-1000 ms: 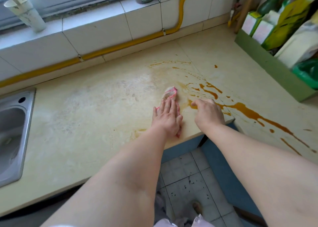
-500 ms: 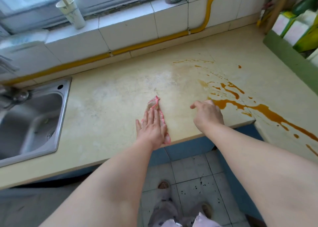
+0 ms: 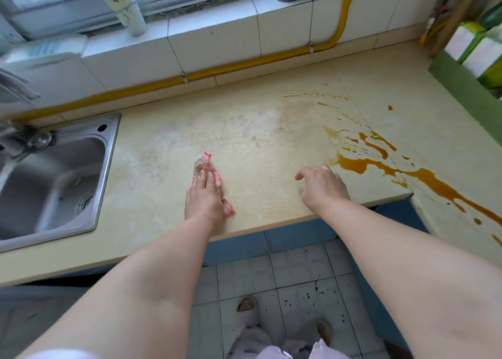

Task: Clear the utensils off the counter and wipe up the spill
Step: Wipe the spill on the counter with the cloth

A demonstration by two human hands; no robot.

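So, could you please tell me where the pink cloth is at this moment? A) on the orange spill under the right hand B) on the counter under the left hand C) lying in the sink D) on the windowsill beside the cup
B: the left hand presses flat on the pink cloth on the counter, well left of the orange spill.

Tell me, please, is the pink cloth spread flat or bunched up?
Bunched: the pink cloth lies in a narrow crumpled strip under the left hand.
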